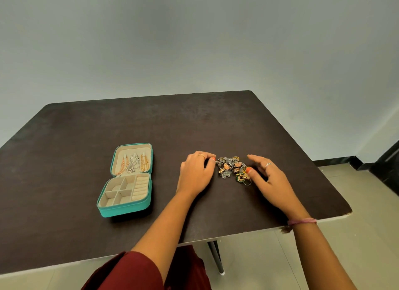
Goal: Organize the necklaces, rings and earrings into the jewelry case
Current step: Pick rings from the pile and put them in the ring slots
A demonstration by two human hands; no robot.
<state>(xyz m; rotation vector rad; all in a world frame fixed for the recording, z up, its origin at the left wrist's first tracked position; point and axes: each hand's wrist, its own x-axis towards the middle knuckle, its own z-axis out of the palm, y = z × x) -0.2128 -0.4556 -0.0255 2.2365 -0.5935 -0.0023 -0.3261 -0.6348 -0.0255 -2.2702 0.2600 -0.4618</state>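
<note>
From the head camera, looking down on the dark desk, the pile of rings and earrings lies right between the two hands, while the jewelry case stands open well apart to the left of both. The left hand rests on the desk at the pile's left edge, its fingers curled with the tips touching the nearest pieces; whether it already pinches one I cannot tell. The right hand hangs at the pile's right edge with fingers loosely spread, its thumb touching the pieces and gripping nothing that shows. The case lies with its lid away from the person and its tray nearer, so its long axis runs roughly away from the body. The necklaces already hang in the lid; the tray's square compartments and ring rolls look unfilled. The left hand is the nearer to the case, so the coming move likely means carrying a piece leftward across the bare desk to the tray. The pieces look tangled, so one may drag others along.
</note>
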